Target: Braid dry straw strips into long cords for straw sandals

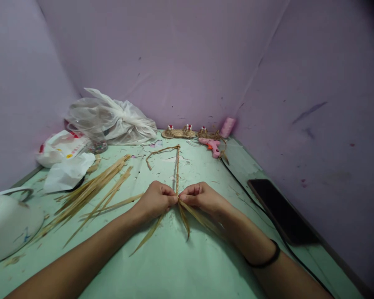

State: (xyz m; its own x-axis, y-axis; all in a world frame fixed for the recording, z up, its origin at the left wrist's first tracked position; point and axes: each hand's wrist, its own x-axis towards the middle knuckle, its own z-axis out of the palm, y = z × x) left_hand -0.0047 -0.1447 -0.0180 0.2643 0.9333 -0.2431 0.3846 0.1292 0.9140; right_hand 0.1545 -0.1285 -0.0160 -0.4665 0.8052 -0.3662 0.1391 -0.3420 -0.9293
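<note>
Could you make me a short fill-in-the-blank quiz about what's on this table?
1. Both hands, left hand and right hand, pinch a braided straw cord on a table coloured ____.
2. The glue gun is ____.
3. The black band sits on the ____ wrist.

Missing words: green; pink; right

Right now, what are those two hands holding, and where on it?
Both the left hand and right hand pinch a braided straw cord at its near end, where the loose strands fan out.
</note>
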